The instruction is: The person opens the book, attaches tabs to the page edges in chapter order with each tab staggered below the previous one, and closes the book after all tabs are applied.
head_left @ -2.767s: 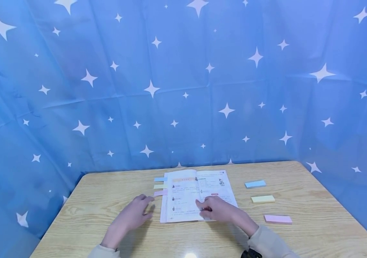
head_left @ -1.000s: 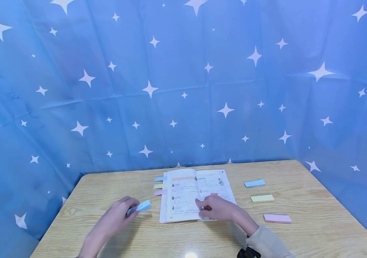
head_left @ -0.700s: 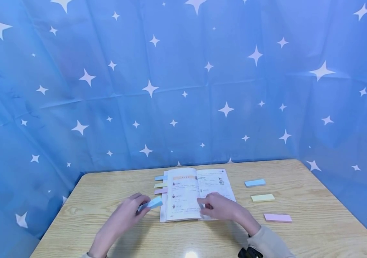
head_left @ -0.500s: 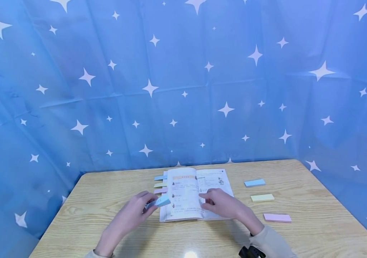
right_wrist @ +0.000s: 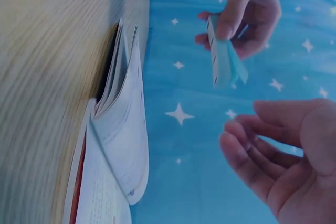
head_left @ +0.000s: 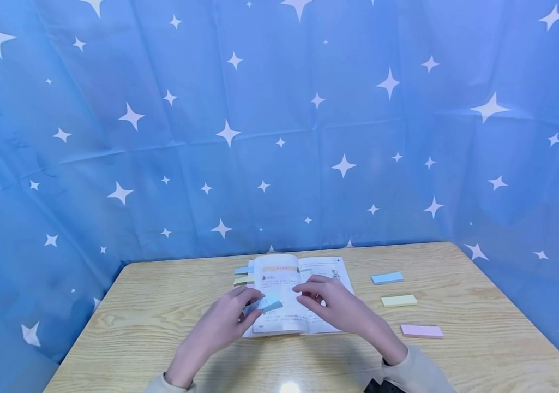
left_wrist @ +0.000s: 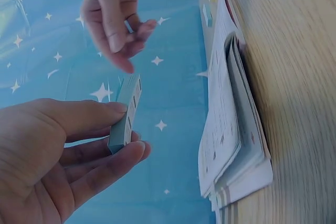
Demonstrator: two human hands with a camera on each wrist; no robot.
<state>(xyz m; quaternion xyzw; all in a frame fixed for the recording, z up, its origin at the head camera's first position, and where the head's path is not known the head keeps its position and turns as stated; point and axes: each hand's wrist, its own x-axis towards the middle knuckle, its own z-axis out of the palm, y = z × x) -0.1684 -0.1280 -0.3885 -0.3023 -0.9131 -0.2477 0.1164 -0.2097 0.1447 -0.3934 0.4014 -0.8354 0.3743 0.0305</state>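
My left hand (head_left: 220, 325) pinches a pad of light blue sticky notes (head_left: 271, 302) between thumb and fingers, above the left page of an open book (head_left: 281, 326). In the left wrist view the pad (left_wrist: 126, 113) is held by its near end, its far end sticking out past the fingertips. My right hand (head_left: 335, 307) hovers over the right page, fingers loosely bent with nothing in them. In the right wrist view its fingertips are apart from the pad (right_wrist: 220, 59), whose top sheet peels away at one end.
Blue (head_left: 244, 270) and yellow (head_left: 243, 280) sticky tabs stick out from the book's left edge. Blue (head_left: 387, 278), yellow (head_left: 399, 301) and pink (head_left: 421, 331) sticky-note pads lie right of the book on the wooden table (head_left: 161, 289). Behind hangs a starry blue curtain (head_left: 279, 109).
My left hand, empty at first, has taken hold of the blue sticky-note pad and carried it right, over the book. My right hand has risen from the page, its fingers spreading.
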